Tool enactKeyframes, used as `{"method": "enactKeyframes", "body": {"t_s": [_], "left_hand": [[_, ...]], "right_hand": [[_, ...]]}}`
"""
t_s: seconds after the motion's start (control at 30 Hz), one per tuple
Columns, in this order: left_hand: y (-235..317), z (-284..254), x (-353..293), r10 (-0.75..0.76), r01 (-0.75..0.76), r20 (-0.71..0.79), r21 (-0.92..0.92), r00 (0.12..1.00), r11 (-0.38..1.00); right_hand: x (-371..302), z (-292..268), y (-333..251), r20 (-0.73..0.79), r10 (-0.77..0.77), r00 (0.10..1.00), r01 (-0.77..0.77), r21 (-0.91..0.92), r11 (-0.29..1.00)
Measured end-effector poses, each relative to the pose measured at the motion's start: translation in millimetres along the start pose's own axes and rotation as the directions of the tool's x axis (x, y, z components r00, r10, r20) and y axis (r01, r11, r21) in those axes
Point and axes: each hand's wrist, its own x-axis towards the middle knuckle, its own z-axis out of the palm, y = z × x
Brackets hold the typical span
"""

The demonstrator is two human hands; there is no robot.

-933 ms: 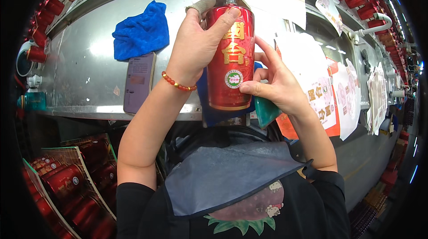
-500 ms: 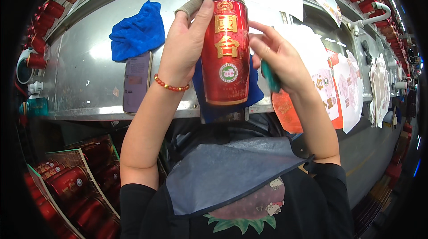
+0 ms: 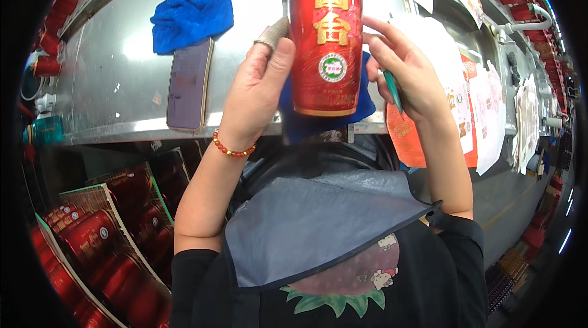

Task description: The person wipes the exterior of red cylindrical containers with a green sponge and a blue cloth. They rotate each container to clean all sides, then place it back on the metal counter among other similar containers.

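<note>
A glossy red bottle (image 3: 324, 89) with raised gold characters and a round white-and-green label is in front of me, over a blue cloth (image 3: 366, 104). My left hand (image 3: 263, 77) is at its left side, thumb and a finger in a knit finger sleeve (image 3: 272, 33) against the edge; its other fingers are mostly hidden. On the opposite side, my right hand (image 3: 407, 74) has its forefinger reaching to the bottle's right edge. Its lower fingers close around a slim green tool (image 3: 392, 91), whose exact kind I cannot make out.
On the metal bench lie a crumpled blue cloth (image 3: 195, 12) and a phone (image 3: 190, 86). Printed sheets (image 3: 487, 116) and an orange-red sheet (image 3: 404, 138) hang over the bench edge at right. Crates of red bottles (image 3: 92, 236) stand low at left. A white pipe (image 3: 533, 25) curves at right.
My left hand has slid down the bottle's side, its thumb leaving the bottle's front. The green tool has turned more edge-on in my right hand. The whole view has shifted, raising the bench.
</note>
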Motion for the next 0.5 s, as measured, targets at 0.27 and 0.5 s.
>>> {"method": "enactKeyframes", "body": {"t_s": [0.27, 0.5], "left_hand": [[-9.9, -2.3, -3.5, 0.035, -0.039, 0.045, 0.086, 0.998, 0.996], [-6.4, 1.4, -4.0, 0.040, -0.042, 0.056, 0.034, 0.998, 0.999]], "right_hand": [[-18.3, 14.1, 13.3, 0.000, -0.093, 0.996, 0.093, -0.074, 0.993], [-18.3, 14.5, 14.2, -0.003, -0.093, 0.996, 0.093, -0.051, 0.994]]}}
